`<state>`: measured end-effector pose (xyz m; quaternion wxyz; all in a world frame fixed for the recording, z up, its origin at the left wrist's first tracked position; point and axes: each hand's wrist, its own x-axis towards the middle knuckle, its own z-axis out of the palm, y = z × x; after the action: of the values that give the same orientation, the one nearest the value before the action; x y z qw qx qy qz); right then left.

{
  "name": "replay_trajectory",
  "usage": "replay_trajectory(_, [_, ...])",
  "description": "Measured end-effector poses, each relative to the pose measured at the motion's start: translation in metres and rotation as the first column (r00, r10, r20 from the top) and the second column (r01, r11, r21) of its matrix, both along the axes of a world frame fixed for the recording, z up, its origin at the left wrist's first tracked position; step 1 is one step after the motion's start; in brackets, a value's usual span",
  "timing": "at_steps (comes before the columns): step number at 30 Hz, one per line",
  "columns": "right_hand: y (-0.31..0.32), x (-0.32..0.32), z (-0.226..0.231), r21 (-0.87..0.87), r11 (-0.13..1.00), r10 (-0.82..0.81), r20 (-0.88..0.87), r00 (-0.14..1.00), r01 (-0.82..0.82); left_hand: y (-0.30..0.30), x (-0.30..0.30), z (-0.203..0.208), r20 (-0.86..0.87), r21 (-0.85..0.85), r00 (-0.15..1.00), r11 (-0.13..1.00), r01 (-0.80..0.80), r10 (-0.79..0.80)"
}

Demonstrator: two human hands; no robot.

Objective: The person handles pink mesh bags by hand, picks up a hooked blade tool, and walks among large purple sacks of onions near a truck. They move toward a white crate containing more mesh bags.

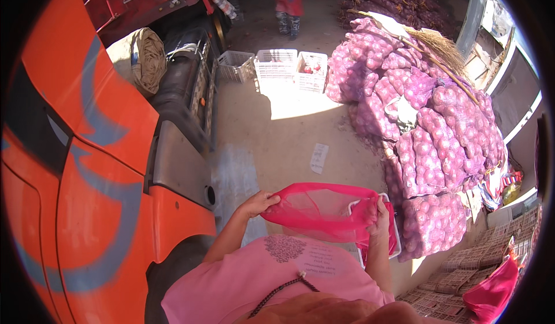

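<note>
The pink mesh bag (315, 213) is at the near centre, stretched between both hands and partly covering a white crate (397, 238); the left hand (258, 203) pinches its left edge; the right hand (379, 220) is closed on gathered netting at its right end; an even, gentle pull seems best, with the thin netting kept from snagging on the crate's rim; onion sacks (430, 144) pile up at right; far off stand three crates (276, 69), a person (287, 4) beyond; an orange truck (87, 225) fills the left.

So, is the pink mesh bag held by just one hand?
No, the left hand and right hand grip opposite ends of the bag.
</note>
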<state>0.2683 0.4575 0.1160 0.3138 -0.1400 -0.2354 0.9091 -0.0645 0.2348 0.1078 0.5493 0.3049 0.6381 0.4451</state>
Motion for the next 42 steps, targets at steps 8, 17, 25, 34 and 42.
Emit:
replay_trajectory(8, [-0.017, -0.021, -0.033, 0.476, 0.879, -0.268, 0.550, 0.791, -0.033, -0.036, -0.014, -0.002, 0.483, 0.178, 0.874, 0.970, -0.165, 0.060])
replay_trajectory(17, [-0.048, -0.037, 0.042, 0.086, 0.880, 0.367, 0.500, 0.784, -0.467, -0.028, -0.036, -0.008, 0.953, 0.135, 0.267, 0.588, -0.797, 0.144])
replay_trajectory(25, [-0.051, -0.049, 0.041, 0.330, 0.403, 0.170, 0.890, 0.424, -0.854, -0.028, -0.050, -0.022, 0.582, 0.181, 0.615, 0.653, -0.736, 0.532])
replay_trajectory(34, [-0.016, -0.028, 0.010, 0.774, 0.185, -0.808, 0.471, 0.355, -0.606, -0.029, -0.020, -0.039, 0.541, 0.117, 0.718, 0.806, -0.580, 0.438])
replay_trajectory(42, [0.048, -0.010, -0.014, 0.128, 0.918, -0.396, 0.327, 0.858, 0.374, -0.020, 0.025, -0.013, 0.525, 0.201, 0.825, 0.972, 0.118, -0.209])
